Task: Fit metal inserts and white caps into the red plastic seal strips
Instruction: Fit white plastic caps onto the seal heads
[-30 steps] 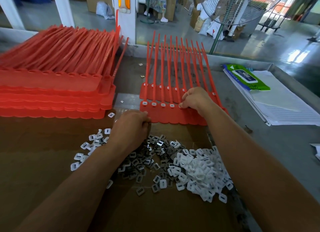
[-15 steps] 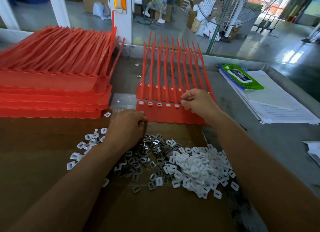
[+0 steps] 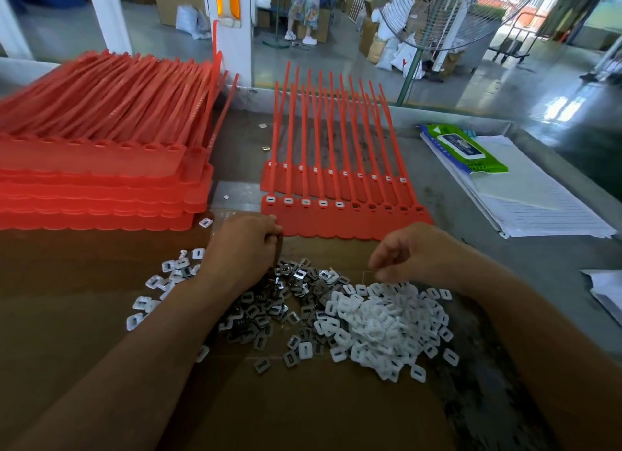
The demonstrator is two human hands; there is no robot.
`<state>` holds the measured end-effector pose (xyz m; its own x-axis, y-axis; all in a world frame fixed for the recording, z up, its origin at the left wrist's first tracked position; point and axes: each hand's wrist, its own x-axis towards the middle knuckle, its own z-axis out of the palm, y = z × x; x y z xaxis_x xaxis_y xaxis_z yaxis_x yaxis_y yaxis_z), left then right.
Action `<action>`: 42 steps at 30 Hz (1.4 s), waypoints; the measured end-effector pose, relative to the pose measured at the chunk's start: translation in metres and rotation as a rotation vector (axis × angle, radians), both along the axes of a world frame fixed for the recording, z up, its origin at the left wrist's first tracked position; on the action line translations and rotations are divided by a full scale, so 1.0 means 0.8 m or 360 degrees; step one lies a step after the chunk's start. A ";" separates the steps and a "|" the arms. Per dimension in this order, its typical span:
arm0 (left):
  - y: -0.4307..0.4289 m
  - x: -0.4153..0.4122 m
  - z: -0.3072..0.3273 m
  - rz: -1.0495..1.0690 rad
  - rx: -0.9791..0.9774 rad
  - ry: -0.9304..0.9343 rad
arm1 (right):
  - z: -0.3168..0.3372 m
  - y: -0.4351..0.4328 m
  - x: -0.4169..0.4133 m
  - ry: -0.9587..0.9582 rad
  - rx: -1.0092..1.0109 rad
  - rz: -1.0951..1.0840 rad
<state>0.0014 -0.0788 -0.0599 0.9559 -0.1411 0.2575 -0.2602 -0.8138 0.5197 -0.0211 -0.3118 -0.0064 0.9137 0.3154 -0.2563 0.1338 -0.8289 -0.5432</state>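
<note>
Two sheets of red seal strips (image 3: pixel 340 211) lay flat on the desk (image 3: pixel 525 255), the nearer one overlapping the farther, tails pointing away from the person. On the nearer sheet, the five leftmost sockets carried white caps; the five to their right showed dark openings, and whether metal inserts sat in them could not be told. The farther sheet showed white caps along its whole row.

The left hand (image 3: pixel 245 248) rested with fingers curled together at the near left corner of the nearer sheet, touching its edge; what it gripped, if anything, could not be told. The right hand (image 3: pixel 414 252) hovered above the loose parts, fingers bent downward and slightly apart, clamped on nothing visible.

A heap of metal inserts (image 3: pixel 269 312) lay on brown cardboard (image 3: pixel 303 410) just beside a heap of white caps (image 3: pixel 380 326), the two mingling at the border. A smaller scatter of caps (image 3: pixel 161 282) lay left of the left forearm.

A tall stack of red seal strip sheets (image 3: pixel 101 168) stood at the left. Lined papers (image 3: pixel 538 201) and a green wipes packet (image 3: pixel 464 148) lay at the right.
</note>
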 end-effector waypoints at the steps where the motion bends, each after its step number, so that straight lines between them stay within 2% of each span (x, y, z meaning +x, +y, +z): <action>1: 0.000 0.000 0.000 0.0001 0.0004 0.0000 | -0.001 0.000 -0.002 0.0035 0.0004 0.0020; 11: 0.001 0.001 -0.001 0.0002 0.0016 0.0034 | -0.007 0.006 -0.008 0.0078 0.0006 -0.0002; 16: 0.000 0.001 0.000 0.0015 0.0010 0.0019 | -0.001 0.006 -0.007 0.0039 0.0240 -0.0102; 19: 0.000 0.001 0.001 0.0014 0.0006 0.0022 | 0.000 0.006 -0.004 0.0170 0.0571 -0.0268; 22: 0.001 0.001 0.001 0.0012 0.0008 0.0031 | -0.001 0.005 0.000 0.0219 0.0700 -0.0358; 30: 0.000 0.001 0.002 0.0008 0.0015 0.0035 | -0.003 0.005 0.015 -0.0056 0.0628 -0.0438; 36: 0.000 0.000 0.003 0.0005 -0.0007 0.0038 | -0.017 0.010 0.060 -0.0521 0.0249 -0.0609; 42: -0.001 0.001 0.004 -0.0003 -0.0025 0.0051 | -0.028 0.019 0.098 -0.0569 0.0249 -0.0630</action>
<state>0.0023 -0.0792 -0.0569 0.9634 -0.1392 0.2290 -0.2448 -0.8050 0.5404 0.0571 -0.2966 -0.0290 0.9916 -0.0603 0.1141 0.0273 -0.7663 -0.6419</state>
